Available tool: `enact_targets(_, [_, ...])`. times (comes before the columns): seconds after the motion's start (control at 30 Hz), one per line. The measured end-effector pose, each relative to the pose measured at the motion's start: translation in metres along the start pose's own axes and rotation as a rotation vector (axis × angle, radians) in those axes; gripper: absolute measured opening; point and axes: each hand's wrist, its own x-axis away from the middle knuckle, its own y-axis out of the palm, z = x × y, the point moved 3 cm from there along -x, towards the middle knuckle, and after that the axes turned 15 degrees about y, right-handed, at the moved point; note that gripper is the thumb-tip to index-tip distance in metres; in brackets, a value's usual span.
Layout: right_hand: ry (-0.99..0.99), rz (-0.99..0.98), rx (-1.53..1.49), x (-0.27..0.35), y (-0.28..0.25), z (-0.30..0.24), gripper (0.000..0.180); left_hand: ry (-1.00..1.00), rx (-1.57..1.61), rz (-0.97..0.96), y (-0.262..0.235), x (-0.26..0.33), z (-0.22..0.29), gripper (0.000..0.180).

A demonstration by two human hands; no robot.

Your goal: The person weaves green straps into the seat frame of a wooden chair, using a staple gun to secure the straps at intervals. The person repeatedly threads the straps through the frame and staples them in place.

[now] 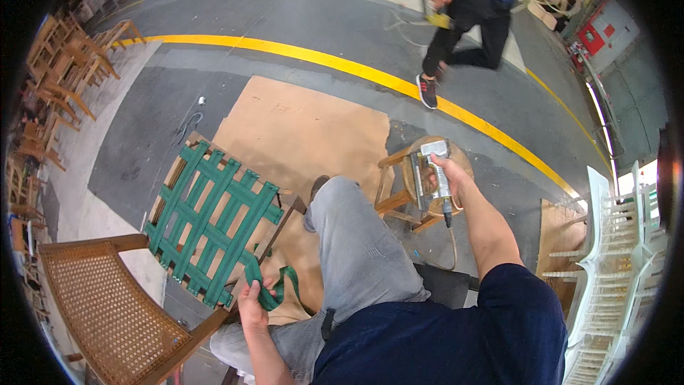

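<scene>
While right hand [445, 171] grips a staple gun [434, 178], left hand [253, 306] pinches green webbing [214, 221].

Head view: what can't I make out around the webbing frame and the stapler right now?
- Left hand covers the green webbing end.
- Seat frame near corner: hidden by webbing and knee.
- Staple gun nose: hidden by right hand.
- Round stool top: mostly covered by gun.

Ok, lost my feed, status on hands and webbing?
Left hand gripping green webbing strap at seat frame. Right hand on staple gun over stool. Nothing between them.
</scene>
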Motion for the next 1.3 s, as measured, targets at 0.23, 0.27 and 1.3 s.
enact_targets(0.23, [-0.359, 0.708, 1.032, 0.002, -0.020, -0.007, 0.075, -0.081, 0.220, -0.022, -0.003, 0.008, -0.009, 0.022])
enact_targets(0.27, [-0.429, 0.726, 1.008, 0.002, -0.026, -0.001, 0.063, -0.065, 0.268, -0.070, -0.002, 0.009, -0.008, 0.022])
enact_targets(1.3, [-1.615, -0.444, 1.667, 0.165, 0.329, 0.082, 0.051, 0.178, 0.523, -0.438, -0.035, -0.019, 0.038, 0.042])
